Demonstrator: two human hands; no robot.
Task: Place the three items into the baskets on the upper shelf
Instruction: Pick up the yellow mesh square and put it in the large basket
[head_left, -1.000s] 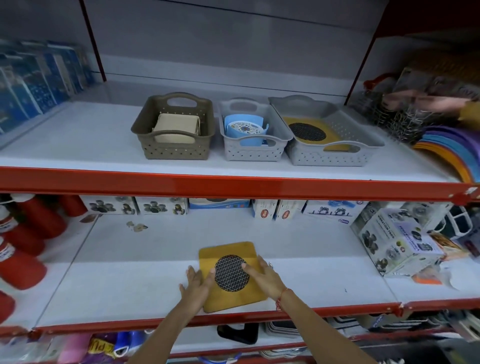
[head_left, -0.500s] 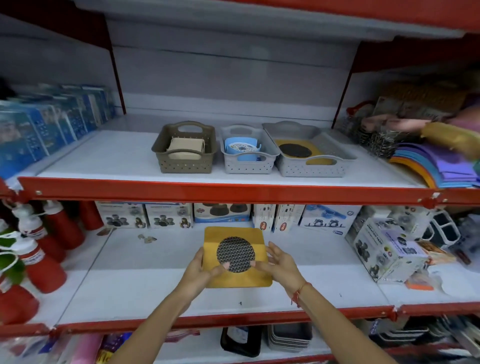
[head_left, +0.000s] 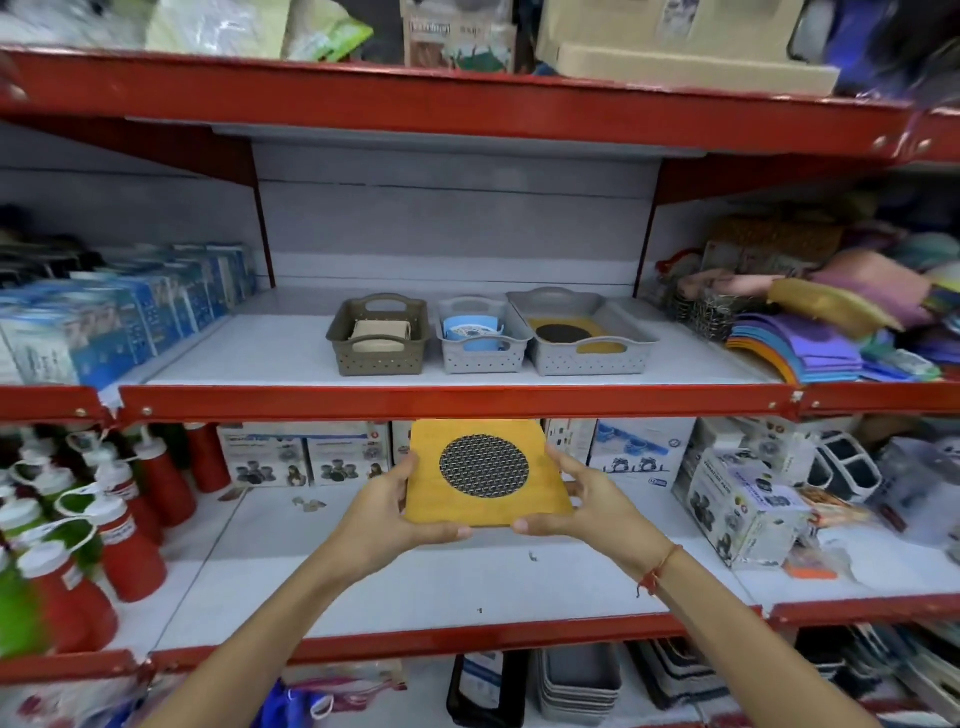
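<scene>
Head view shows our left hand (head_left: 387, 512) and right hand (head_left: 592, 501) gripping a yellow mat (head_left: 485, 473) by its side edges, lifted below the upper shelf (head_left: 260, 358). Three baskets sit there: brown (head_left: 379, 358), small grey (head_left: 483, 358), wide grey (head_left: 589, 358), their contents half hidden.

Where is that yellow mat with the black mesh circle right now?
The yellow mat is centre frame, held between the left hand and right hand, just below the red shelf edge under the baskets.
</scene>
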